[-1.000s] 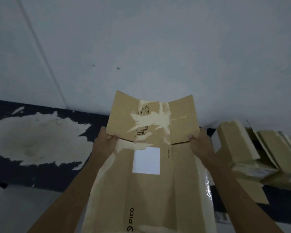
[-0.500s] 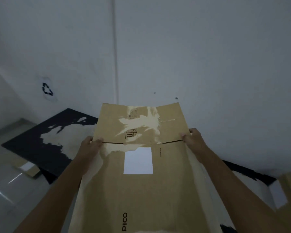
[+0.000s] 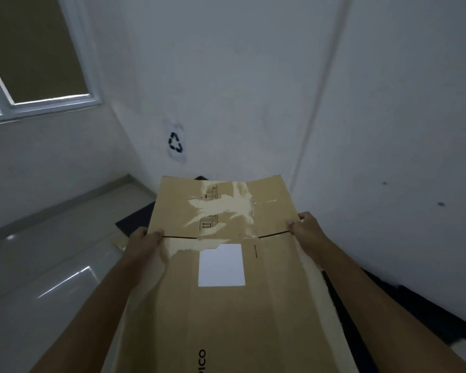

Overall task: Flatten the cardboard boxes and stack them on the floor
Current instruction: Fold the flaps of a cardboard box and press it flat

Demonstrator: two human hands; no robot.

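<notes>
Now we carry one flattened brown cardboard box (image 3: 226, 278) by its two side edges, held up in front of us above the floor.

From the head view, our left hand (image 3: 145, 242) pinches the left edge and our right hand (image 3: 303, 230) the right edge, both at the crease where the far flaps (image 3: 221, 205) hinge, thumbs on top. We judge the sheet light and fairly stiff across its panels, but floppy at that crease and at its folds, so the flaps may swing. Torn patches and a white rectangular label (image 3: 221, 265) suggest a weak, peeling face; the edges are the safer hold. A glossy pale tiled floor (image 3: 51, 265) lies to the left, a dark mat (image 3: 135, 219) beyond the box.
</notes>
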